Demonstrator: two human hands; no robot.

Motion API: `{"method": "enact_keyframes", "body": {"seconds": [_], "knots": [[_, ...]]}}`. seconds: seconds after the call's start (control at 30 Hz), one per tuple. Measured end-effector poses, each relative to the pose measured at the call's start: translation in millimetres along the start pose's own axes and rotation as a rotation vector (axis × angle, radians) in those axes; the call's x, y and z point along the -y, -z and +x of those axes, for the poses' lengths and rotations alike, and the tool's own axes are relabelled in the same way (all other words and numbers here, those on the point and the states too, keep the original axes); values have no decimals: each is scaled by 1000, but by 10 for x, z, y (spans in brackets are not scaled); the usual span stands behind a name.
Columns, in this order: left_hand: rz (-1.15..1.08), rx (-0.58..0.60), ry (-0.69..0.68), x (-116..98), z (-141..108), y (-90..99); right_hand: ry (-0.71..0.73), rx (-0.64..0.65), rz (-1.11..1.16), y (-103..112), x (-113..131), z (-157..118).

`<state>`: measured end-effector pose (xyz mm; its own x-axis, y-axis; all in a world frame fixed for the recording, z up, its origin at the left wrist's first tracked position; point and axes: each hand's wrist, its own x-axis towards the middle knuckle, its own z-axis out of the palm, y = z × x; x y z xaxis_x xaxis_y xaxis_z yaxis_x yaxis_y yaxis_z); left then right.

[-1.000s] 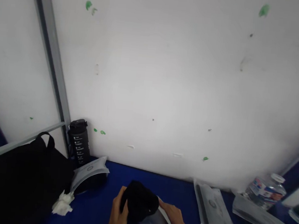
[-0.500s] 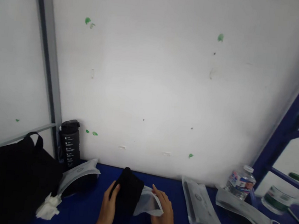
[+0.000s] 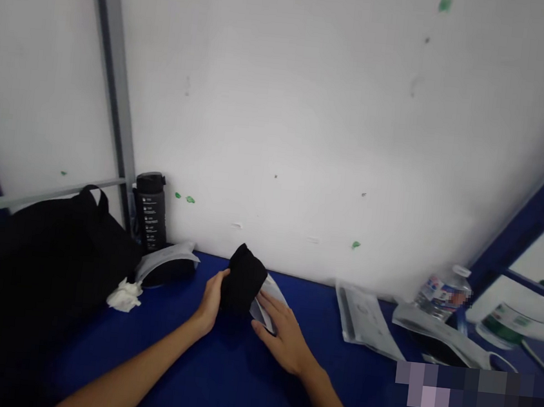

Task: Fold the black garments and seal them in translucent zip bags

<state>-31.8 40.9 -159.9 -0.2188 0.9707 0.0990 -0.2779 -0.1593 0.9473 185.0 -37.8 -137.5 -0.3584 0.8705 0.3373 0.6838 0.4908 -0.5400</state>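
Note:
My left hand [image 3: 212, 301] is closed around the left side of a black folded cloth item [image 3: 244, 281], held tilted above the blue tabletop. Against its right side is a frosted plastic bag [image 3: 275, 288]. My right hand [image 3: 282, 334] has the bag between its fingers and thumb, the fingers fairly straight across it and the thumb apart below. Part of the bag is hidden behind these fingers. How far the black item and the bag overlap cannot be made out.
On the left are a large black bag [image 3: 41, 270], a crumpled white tissue [image 3: 125, 295], a dark bottle [image 3: 150, 213] and a filled frosted pouch [image 3: 168, 264]. Further frosted pouches [image 3: 366, 320] lie right, near a clear water bottle [image 3: 445, 293]. A white wall [image 3: 281, 114] stands behind the blue table [image 3: 214, 379].
The camera view has tipped down, showing more of my forearms. My right hand has moved in closer to the black item, its fingers now lying over the plastic bag.

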Motion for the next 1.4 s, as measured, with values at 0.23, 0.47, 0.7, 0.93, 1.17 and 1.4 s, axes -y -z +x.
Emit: {"method": "enact_keyframes", "body": {"seconds": [0.23,0.47,0.7,0.93,1.17,1.4], "knots": [[92,-72,56,-83,-98,-46,6,111,-47,-14,37,-15],[168,-42,6,-274,-201,-108,40,72,-73,5,54,-46],[257,55,-104,-253,-216,-75,31,32,-160,5,-2,-63],[242,7,-28,-198,-183,-132,1,-101,-158,-7,20,-85],[218,42,-21,-161,-122,-111,-48,88,-265,-185,-119,-140],[219,56,-90,-181,-149,-111,-113,167,-292,44,18,-678]]}}
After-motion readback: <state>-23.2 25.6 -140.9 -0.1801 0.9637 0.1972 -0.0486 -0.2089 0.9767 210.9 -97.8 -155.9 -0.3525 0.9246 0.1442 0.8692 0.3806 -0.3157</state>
